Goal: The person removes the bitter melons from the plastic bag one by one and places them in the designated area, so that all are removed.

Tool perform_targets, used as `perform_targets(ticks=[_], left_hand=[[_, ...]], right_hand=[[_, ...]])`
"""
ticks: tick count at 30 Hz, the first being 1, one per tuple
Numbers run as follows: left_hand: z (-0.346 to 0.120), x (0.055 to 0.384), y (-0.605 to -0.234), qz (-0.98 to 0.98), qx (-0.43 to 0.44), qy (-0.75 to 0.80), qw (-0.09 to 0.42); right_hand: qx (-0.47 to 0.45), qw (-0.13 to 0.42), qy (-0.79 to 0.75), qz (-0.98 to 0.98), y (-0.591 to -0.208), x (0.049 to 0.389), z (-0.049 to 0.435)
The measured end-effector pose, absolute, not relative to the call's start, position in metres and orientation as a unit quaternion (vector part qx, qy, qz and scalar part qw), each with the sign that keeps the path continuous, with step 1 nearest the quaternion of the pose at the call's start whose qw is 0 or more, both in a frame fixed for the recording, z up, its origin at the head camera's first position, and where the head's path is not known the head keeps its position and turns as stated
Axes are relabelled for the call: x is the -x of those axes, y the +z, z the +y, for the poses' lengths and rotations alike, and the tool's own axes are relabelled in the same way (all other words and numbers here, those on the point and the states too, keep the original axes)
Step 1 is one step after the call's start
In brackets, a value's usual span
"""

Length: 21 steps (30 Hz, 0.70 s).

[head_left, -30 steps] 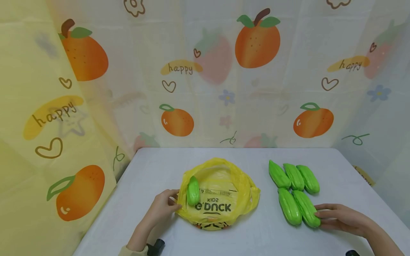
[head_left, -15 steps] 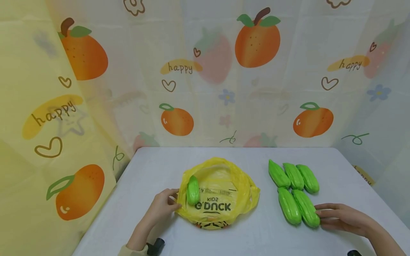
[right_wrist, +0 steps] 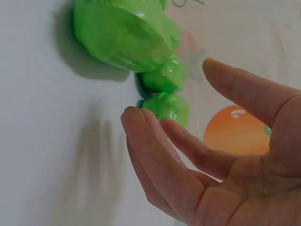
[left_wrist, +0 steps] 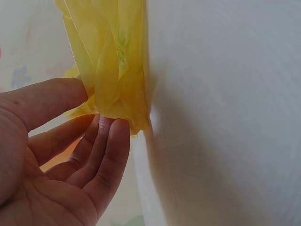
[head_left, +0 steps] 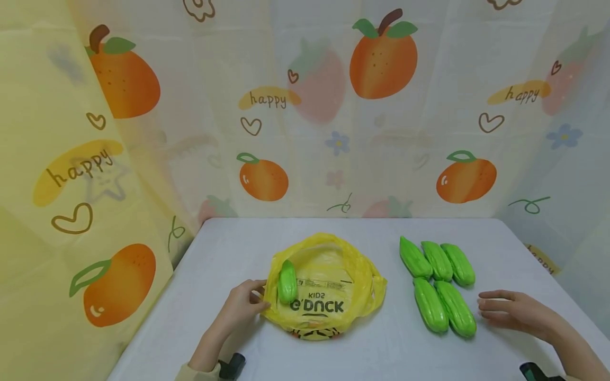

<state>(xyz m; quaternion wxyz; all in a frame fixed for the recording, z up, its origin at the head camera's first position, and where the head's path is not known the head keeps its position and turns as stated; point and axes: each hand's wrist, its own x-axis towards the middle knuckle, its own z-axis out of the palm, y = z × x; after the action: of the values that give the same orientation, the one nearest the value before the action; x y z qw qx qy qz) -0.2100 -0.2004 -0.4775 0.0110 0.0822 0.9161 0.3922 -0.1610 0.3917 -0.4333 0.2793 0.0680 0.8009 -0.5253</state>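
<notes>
A yellow plastic bag (head_left: 362, 296) lies on the table with its mouth spread wide and printed lettering showing inside. One glossy green ridged gourd (head_left: 287, 283) rests in it at the left. My left hand (head_left: 243, 306) pinches the bag's left edge; in the left wrist view, thumb and fingers meet on the yellow film (left_wrist: 117, 89). Several matching gourds (head_left: 431, 307) lie in two rows right of the bag. My right hand (head_left: 517, 313) hovers just right of the front row, fingers loosely extended and thumb apart. The right wrist view shows a gap between its fingertips and the nearest gourd (right_wrist: 122, 35).
The white table (head_left: 362, 360) ends in a straight back edge before a fruit-printed curtain (head_left: 314, 159). Similar cloth (head_left: 43, 238) hangs along the left side. Dark wrist devices (head_left: 232, 366) sit on both forearms.
My right hand has moved off the nearest front gourd, up and slightly right, leaving a gap. The left hand, bag and gourds stay in place.
</notes>
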Motion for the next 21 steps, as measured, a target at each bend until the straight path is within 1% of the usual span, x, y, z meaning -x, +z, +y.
perform_targets(ticks=[8,15,21], left_hand=[[-0.202,0.21,-0.478,0.915,-0.091,0.393,0.011],[-0.202,0.209,-0.477,0.915,-0.092,0.393,0.009],[-0.203,0.208,-0.474,0.916,-0.092,0.391,0.006]], right_hand=[[-0.084,0.238,-0.492,0.833,-0.417,0.169,0.388],[-0.043,0.213,-0.474,0.853,-0.402,0.179,0.375],[-0.015,0.203,-0.473,0.857,-0.396,0.186,0.359]])
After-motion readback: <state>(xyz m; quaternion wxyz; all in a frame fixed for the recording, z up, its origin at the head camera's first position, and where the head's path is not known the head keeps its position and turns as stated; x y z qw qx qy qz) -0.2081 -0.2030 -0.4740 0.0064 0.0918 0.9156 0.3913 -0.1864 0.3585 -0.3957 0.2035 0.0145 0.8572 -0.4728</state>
